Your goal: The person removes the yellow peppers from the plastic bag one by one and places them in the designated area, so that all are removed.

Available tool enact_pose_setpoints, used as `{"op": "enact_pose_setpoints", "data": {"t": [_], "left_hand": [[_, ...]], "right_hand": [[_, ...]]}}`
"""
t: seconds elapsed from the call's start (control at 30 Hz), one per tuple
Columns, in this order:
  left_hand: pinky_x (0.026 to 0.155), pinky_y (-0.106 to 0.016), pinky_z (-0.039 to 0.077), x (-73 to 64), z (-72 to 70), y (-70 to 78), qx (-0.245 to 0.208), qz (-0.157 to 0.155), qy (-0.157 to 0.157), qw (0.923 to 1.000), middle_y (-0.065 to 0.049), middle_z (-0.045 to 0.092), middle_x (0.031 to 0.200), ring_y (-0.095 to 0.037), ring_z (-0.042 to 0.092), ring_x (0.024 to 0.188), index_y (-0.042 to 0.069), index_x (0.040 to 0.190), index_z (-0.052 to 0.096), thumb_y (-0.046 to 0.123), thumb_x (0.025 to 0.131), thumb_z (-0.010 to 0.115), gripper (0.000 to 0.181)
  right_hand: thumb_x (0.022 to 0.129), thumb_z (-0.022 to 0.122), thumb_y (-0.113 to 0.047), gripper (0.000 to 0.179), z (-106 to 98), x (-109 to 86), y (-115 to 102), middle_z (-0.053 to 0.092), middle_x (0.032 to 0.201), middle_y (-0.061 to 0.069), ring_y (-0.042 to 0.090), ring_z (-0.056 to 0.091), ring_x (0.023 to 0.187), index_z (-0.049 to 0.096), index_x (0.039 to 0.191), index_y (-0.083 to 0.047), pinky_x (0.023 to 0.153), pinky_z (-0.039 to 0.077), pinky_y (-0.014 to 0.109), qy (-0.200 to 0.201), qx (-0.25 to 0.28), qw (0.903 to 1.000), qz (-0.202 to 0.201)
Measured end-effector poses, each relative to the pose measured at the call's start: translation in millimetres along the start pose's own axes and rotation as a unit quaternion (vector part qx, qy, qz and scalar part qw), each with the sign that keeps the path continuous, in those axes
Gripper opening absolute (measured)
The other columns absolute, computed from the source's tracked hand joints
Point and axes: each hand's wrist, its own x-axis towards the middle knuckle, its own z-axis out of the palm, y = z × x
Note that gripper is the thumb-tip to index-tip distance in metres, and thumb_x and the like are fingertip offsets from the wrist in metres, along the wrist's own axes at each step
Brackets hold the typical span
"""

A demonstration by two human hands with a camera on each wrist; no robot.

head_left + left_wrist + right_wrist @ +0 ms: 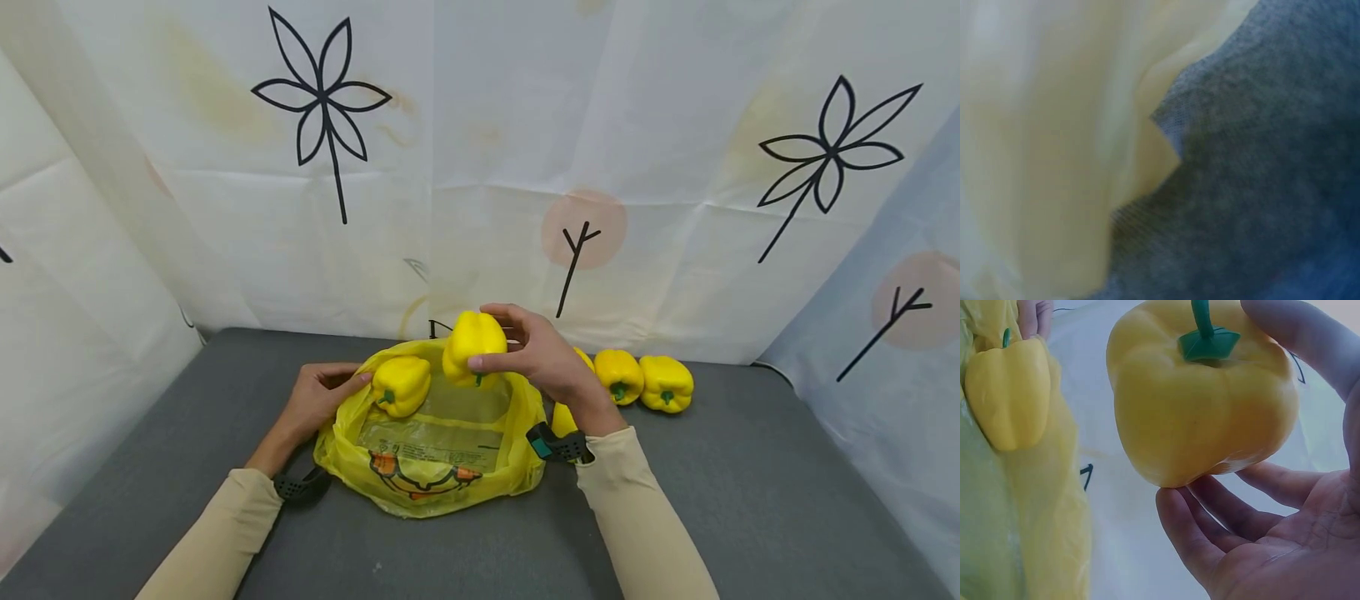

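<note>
My right hand [547,354] holds a yellow bell pepper [474,343] above the far side of an open yellow plastic bag [431,492]. In the right wrist view, the thumb and fingertips grip this pepper [1204,406] by its sides, its green stem upward. My left hand [315,400] pinches the bag's left rim between thumb and fingers. Just beside that thumb, a second yellow bell pepper [401,386] lies within the bag's mouth at the left. The left wrist view is blurred and shows only pale bag plastic [1041,150] and the dark tabletop.
Several more yellow bell peppers [666,384] stand on the grey table [750,500] right of the bag, some partly hidden behind my right wrist. A white printed curtain [480,167] hangs along the table's far edge. Dark bands are on both wrists.
</note>
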Motion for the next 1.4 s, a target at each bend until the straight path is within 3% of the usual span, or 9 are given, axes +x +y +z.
{"op": "enact_pose_setpoints", "data": {"t": [0.6, 0.97, 1.4], "left_hand": [[0.072, -0.031, 0.062, 0.3, -1.4, -0.7, -0.003, -0.006, 0.000, 1.0000, -0.002, 0.076, 0.107, -0.015, 0.073, 0.087, -0.007, 0.122, 0.071, 0.011, 0.100, 0.067, 0.029], [0.072, -0.031, 0.062, -0.4, 0.0, 1.6, -0.006, -0.006, 0.001, 1.0000, 0.000, 0.076, 0.105, -0.014, 0.073, 0.087, -0.008, 0.122, 0.070, 0.010, 0.099, 0.068, 0.029], [0.071, -0.032, 0.062, -1.6, 0.1, 3.6, -0.003, -0.009, 0.002, 1.0000, -0.001, 0.076, 0.105, -0.014, 0.073, 0.087, -0.007, 0.121, 0.071, 0.011, 0.099, 0.068, 0.029]], "right_hand": [[0.089, 0.081, -0.018, 0.081, -23, -36.2, -15, 0.048, 0.147, 0.012, 0.033, 0.055, 0.128, 0.037, 0.157, -0.010, 0.098, 0.054, 0.045, 0.005, -0.051, 0.9984, -0.024], [0.089, 0.081, -0.018, 0.083, -42, -60.6, -8, 0.046, 0.149, 0.012, 0.035, 0.054, 0.128, 0.035, 0.157, -0.009, 0.099, 0.053, 0.046, 0.021, -0.085, 0.9959, -0.023], [0.091, 0.078, -0.012, 0.078, -70, -89.5, 1, 0.042, 0.149, 0.016, 0.039, 0.055, 0.123, 0.034, 0.156, -0.005, 0.088, 0.058, 0.033, 0.061, -0.093, 0.9938, -0.002]]}}
